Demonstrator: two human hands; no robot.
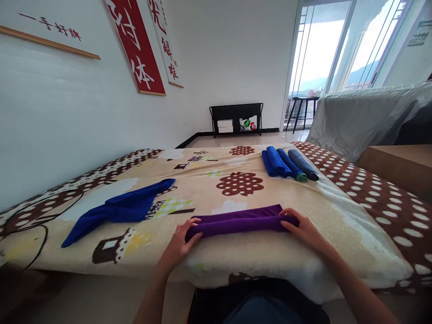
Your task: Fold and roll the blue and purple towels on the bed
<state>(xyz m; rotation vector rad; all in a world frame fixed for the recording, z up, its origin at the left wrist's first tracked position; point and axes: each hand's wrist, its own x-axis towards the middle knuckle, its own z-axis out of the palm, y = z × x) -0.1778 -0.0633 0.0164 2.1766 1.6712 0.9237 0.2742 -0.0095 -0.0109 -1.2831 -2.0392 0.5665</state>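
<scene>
A purple cloth (pixel 236 225) lies partly rolled across the near part of the patterned blanket, with a flat strip showing behind the roll. My left hand (pixel 187 234) grips its left end, thumb in front and fingers behind. At the right end, my right hand (pixel 299 225) pinches the roll in the same way. A crumpled blue cloth (pixel 124 204) is spread out to the left, touched by neither hand. Several rolled cloths, blue ones (pixel 276 162) and a grey-blue one (pixel 303 164), lie side by side at the back right.
The cream and brown blanket (pixel 202 189) covers the bed-like surface. A thin black cord (pixel 43 238) curves over its left side. Beyond stand a black rack (pixel 236 118) and a stool (pixel 300 110). Plastic-covered furniture (pixel 364 117) and a brown box (pixel 398 166) are at right.
</scene>
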